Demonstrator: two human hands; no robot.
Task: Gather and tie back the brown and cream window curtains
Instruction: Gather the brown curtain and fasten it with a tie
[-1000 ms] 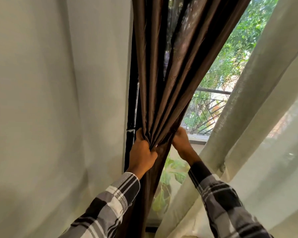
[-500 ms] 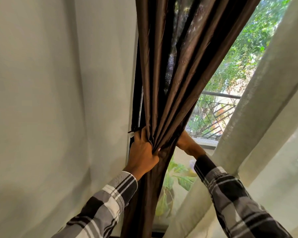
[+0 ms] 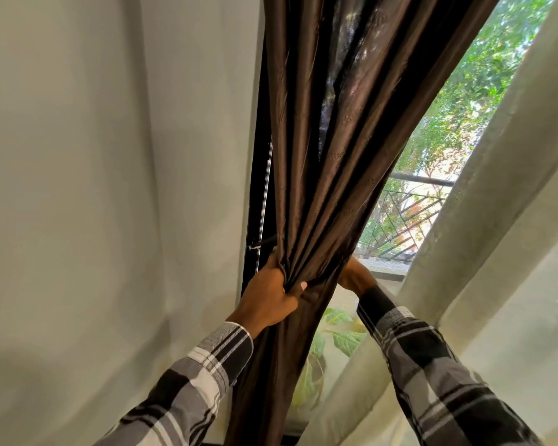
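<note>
Fingers (image 3: 284, 296) of my left hand (image 3: 268, 300) are curled tight round the bunched pleats of the brown curtain (image 3: 332, 162), thumb tip pressing the folds in from the front, so that hand's clamped on fabric at the pinch point. Right hand (image 3: 355, 276) is on the far side of the same bunch, mostly hidden by the cloth; looks wrapped round the back of it, but can't tell how tight its fingers are closed.

Brown curtain hangs just right of the dark window frame (image 3: 255, 201), fanning out above my grip and dropping straight below it. A small dark tieback hook (image 3: 264, 244) sticks out from the frame just above-left of my left hand. Cream curtain (image 3: 484, 220) is well right of the brown one, loose, nobody holding it. Balcony railing (image 3: 409, 217) & green leaves show through the gap btw the two.

Handling: brown fabric is satiny w/ a sheen, prob slippery & light, soft enough to pleat small but likely to slide out of a lazy grip. Best hold is where I've got it, at hook height, whole bundle squeezed, not just outer folds. Cream one looks coarser, matte, heavier weave, so should grip easier but bunch thicker. Brown is gathered, not yet tied; cream not started.
</note>
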